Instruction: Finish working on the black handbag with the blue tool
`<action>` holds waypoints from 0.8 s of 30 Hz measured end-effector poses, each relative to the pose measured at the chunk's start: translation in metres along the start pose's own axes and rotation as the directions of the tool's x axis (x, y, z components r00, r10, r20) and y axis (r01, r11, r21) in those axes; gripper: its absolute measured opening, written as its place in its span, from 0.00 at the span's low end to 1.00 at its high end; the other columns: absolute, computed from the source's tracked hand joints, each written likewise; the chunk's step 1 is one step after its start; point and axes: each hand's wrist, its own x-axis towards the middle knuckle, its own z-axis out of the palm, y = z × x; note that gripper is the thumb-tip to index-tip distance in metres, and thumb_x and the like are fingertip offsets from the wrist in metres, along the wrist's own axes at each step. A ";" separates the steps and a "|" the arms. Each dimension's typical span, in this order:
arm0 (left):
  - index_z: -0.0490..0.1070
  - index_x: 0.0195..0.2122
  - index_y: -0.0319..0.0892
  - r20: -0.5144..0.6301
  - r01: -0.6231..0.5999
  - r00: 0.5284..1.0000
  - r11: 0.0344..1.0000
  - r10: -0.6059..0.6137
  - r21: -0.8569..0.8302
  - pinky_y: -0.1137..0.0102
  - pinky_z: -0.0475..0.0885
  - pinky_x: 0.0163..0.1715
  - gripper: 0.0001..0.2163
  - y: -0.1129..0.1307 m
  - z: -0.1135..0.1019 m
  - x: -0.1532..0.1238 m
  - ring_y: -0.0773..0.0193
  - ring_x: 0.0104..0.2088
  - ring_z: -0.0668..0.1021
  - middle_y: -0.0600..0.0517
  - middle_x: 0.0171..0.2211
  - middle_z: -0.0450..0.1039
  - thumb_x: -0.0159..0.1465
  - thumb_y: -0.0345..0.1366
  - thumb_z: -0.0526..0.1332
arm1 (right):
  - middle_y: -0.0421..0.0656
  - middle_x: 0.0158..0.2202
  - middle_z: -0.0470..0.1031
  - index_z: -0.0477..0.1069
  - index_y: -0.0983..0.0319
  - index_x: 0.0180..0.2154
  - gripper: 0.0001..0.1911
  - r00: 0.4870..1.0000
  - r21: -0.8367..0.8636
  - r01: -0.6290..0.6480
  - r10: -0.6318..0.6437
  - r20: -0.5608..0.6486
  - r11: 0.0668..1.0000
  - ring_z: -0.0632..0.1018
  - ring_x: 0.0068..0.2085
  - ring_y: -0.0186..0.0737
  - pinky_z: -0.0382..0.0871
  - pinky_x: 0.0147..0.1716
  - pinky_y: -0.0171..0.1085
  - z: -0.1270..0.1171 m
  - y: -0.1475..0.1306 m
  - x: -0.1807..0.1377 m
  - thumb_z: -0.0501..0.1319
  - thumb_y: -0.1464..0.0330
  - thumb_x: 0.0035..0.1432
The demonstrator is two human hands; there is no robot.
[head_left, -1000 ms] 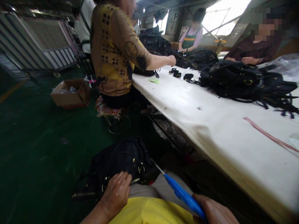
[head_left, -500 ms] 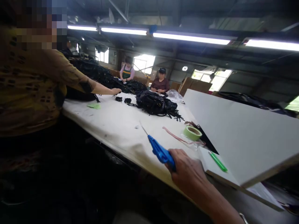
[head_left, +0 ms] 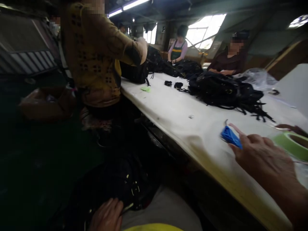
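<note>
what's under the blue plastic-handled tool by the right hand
The white cloth-covered table lies under the blue plastic-handled tool. The right hand's fingers cover the tool's rear end, so whatever is beneath that part is hidden.
</note>
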 end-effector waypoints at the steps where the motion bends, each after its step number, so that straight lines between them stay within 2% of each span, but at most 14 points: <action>1: 0.71 0.46 0.44 -0.015 0.017 1.000 1.000 -0.017 0.015 0.67 0.77 0.38 0.14 0.003 -0.007 0.009 0.60 0.39 0.82 0.51 0.38 0.81 0.61 0.27 0.54 | 0.58 0.44 0.75 0.72 0.63 0.45 0.18 0.989 0.071 0.088 -0.079 -0.126 0.994 0.75 0.46 0.61 0.67 0.40 0.50 -0.006 -0.013 -0.009 0.52 0.57 0.66; 2: 0.70 0.45 0.43 -0.030 0.037 0.999 0.999 -0.036 0.019 0.66 0.77 0.38 0.13 0.006 -0.013 0.019 0.60 0.38 0.82 0.51 0.38 0.81 0.61 0.27 0.53 | 0.56 0.44 0.76 0.72 0.61 0.44 0.18 0.964 0.208 0.205 -0.161 -0.212 0.957 0.75 0.45 0.58 0.68 0.39 0.49 -0.012 -0.031 -0.020 0.50 0.58 0.67; 3: 0.70 0.44 0.42 -0.032 0.058 0.998 0.998 -0.058 0.013 0.65 0.77 0.38 0.13 0.009 -0.018 0.028 0.60 0.38 0.82 0.50 0.37 0.81 0.62 0.27 0.52 | 0.52 0.42 0.77 0.73 0.58 0.43 0.18 0.945 0.393 0.310 -0.233 -0.230 0.866 0.76 0.42 0.53 0.68 0.38 0.47 -0.016 -0.053 -0.032 0.48 0.58 0.68; 4: 0.70 0.44 0.42 -0.032 0.076 0.997 0.997 -0.076 -0.001 0.66 0.76 0.38 0.12 0.011 -0.024 0.037 0.61 0.37 0.82 0.51 0.36 0.81 0.62 0.27 0.50 | 0.48 0.38 0.77 0.73 0.57 0.40 0.18 0.923 0.596 0.374 -0.349 -0.163 0.711 0.77 0.38 0.47 0.69 0.36 0.44 -0.016 -0.078 -0.045 0.48 0.57 0.68; 5: 0.70 0.43 0.42 -0.036 0.091 0.995 0.996 -0.091 -0.017 0.66 0.76 0.38 0.12 0.012 -0.030 0.045 0.62 0.37 0.81 0.52 0.35 0.80 0.63 0.27 0.49 | 0.46 0.37 0.77 0.73 0.56 0.39 0.18 0.877 0.756 0.334 -0.479 -0.031 0.563 0.78 0.37 0.44 0.70 0.36 0.42 -0.014 -0.105 -0.057 0.48 0.57 0.69; 6: 0.69 0.41 0.42 -0.045 0.102 0.994 0.994 -0.103 -0.032 0.67 0.75 0.37 0.12 0.014 -0.036 0.051 0.63 0.36 0.81 0.53 0.34 0.80 0.65 0.27 0.48 | 0.47 0.40 0.77 0.73 0.57 0.42 0.18 0.829 0.845 0.237 -0.553 0.081 0.480 0.78 0.39 0.44 0.71 0.38 0.42 -0.009 -0.132 -0.068 0.48 0.58 0.69; 7: 0.69 0.40 0.43 -0.056 0.111 0.992 0.993 -0.113 -0.043 0.68 0.75 0.37 0.12 0.014 -0.042 0.055 0.64 0.35 0.81 0.54 0.34 0.80 0.67 0.29 0.47 | 0.48 0.44 0.77 0.72 0.59 0.47 0.18 0.789 0.886 0.159 -0.595 0.151 0.435 0.78 0.42 0.46 0.72 0.41 0.43 -0.001 -0.159 -0.076 0.50 0.57 0.68; 8: 0.69 0.39 0.44 -0.068 0.116 0.991 0.992 -0.119 -0.049 0.69 0.74 0.37 0.13 0.014 -0.048 0.057 0.65 0.34 0.81 0.55 0.33 0.80 0.68 0.30 0.45 | 0.52 0.49 0.76 0.70 0.63 0.52 0.21 0.761 0.899 0.114 -0.620 0.194 0.422 0.78 0.47 0.50 0.72 0.45 0.45 0.007 -0.184 -0.082 0.52 0.57 0.67; 11: 0.69 0.37 0.45 -0.079 0.106 0.991 0.993 -0.110 -0.054 0.71 0.73 0.37 0.15 0.012 -0.062 0.056 0.68 0.34 0.81 0.57 0.32 0.80 0.71 0.34 0.43 | 0.63 0.56 0.70 0.66 0.73 0.57 0.31 0.768 0.902 0.043 -0.592 0.245 0.429 0.70 0.58 0.63 0.64 0.57 0.54 0.028 -0.241 -0.087 0.57 0.55 0.63; 14: 0.69 0.36 0.46 -0.032 0.084 0.996 0.995 -0.086 -0.061 0.71 0.73 0.38 0.16 0.009 -0.070 0.049 0.69 0.34 0.81 0.58 0.32 0.80 0.71 0.34 0.42 | 0.66 0.53 0.71 0.68 0.75 0.54 0.31 0.789 0.922 0.000 -0.567 0.238 0.388 0.69 0.57 0.68 0.60 0.58 0.59 0.036 -0.277 -0.081 0.61 0.55 0.60; 16: 0.69 0.36 0.46 -0.015 0.084 0.996 0.995 -0.085 -0.061 0.71 0.73 0.38 0.15 0.008 -0.072 0.044 0.69 0.34 0.81 0.57 0.32 0.80 0.70 0.33 0.43 | 0.62 0.46 0.74 0.71 0.72 0.48 0.23 0.785 0.940 -0.060 -0.567 0.252 0.335 0.73 0.52 0.66 0.63 0.53 0.59 0.041 -0.292 -0.077 0.62 0.61 0.58; 19: 0.70 0.38 0.45 -0.015 0.111 0.994 0.991 -0.112 -0.069 0.70 0.74 0.38 0.13 0.008 -0.074 0.040 0.68 0.35 0.82 0.57 0.33 0.81 0.68 0.30 0.46 | 0.51 0.35 0.75 0.72 0.65 0.37 0.10 0.751 0.954 -0.226 -0.588 0.299 0.196 0.76 0.42 0.55 0.67 0.46 0.52 0.056 -0.304 -0.075 0.61 0.68 0.52; 21: 0.70 0.38 0.45 -0.016 0.126 0.992 0.989 -0.127 -0.077 0.70 0.75 0.38 0.12 0.008 -0.074 0.038 0.67 0.35 0.82 0.56 0.33 0.81 0.67 0.30 0.48 | 0.45 0.30 0.72 0.70 0.62 0.35 0.10 0.716 0.926 -0.372 -0.616 0.329 0.063 0.75 0.36 0.48 0.68 0.40 0.45 0.068 -0.306 -0.076 0.61 0.67 0.49; 24: 0.70 0.38 0.45 -0.012 0.124 0.992 0.989 -0.126 -0.081 0.70 0.76 0.36 0.11 0.006 -0.073 0.033 0.66 0.35 0.82 0.56 0.33 0.81 0.66 0.30 0.49 | 0.37 0.27 0.68 0.65 0.60 0.40 0.19 0.669 0.810 -0.572 -0.646 0.368 -0.131 0.72 0.30 0.40 0.67 0.33 0.39 0.082 -0.307 -0.081 0.63 0.61 0.46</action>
